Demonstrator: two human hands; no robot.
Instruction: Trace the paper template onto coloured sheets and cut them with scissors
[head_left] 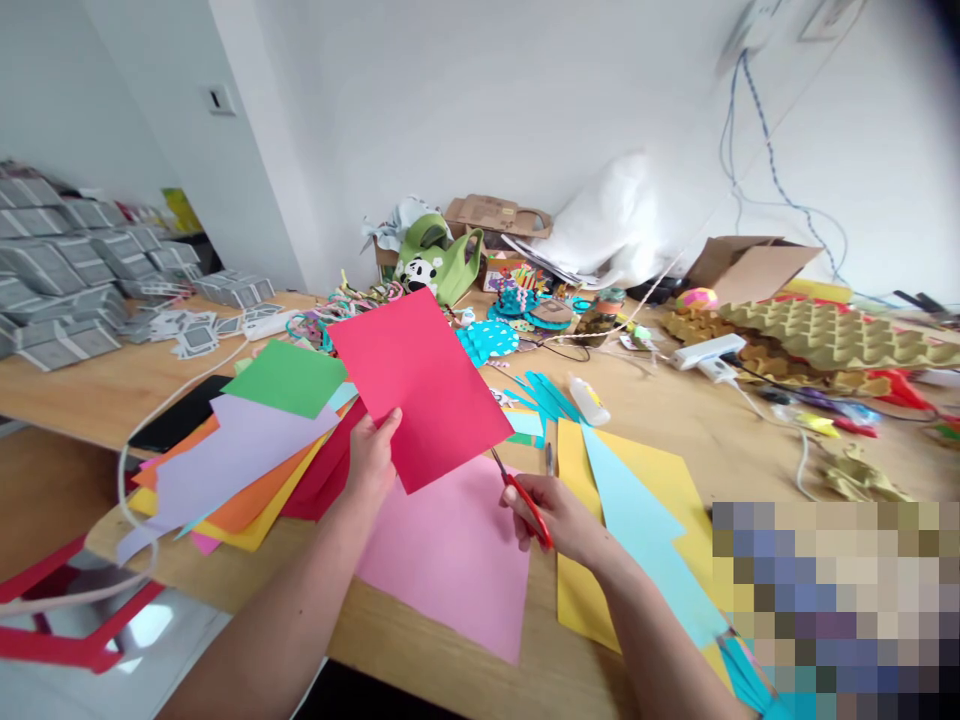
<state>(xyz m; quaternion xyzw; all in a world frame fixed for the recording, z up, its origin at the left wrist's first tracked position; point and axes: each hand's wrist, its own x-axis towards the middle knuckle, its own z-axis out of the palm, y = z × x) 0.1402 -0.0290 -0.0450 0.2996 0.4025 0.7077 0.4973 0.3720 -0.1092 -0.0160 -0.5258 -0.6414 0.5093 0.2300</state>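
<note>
A red sheet of paper [424, 390] is held up above the table by my left hand [375, 450], thumb on its face near the lower left edge. My right hand [546, 512] is closed round the red handles of a pair of scissors [534, 512]. The blades point up and left, their tips close to the red sheet's lower right corner; whether they touch it I cannot tell. Below lies a pink sheet [457, 570] on the table. Yellow paper [637, 470] and a light blue piece [637, 520] lie by my right forearm.
Coloured sheets [232, 470] overlap at the left, near a black phone-like slab [180, 412] and a white cable [124, 470]. A glue bottle [589, 400] lies beyond the yellow paper. Egg trays [832, 335] and a power strip [709, 350] are at the right. A green bag [450, 265] stands at the back.
</note>
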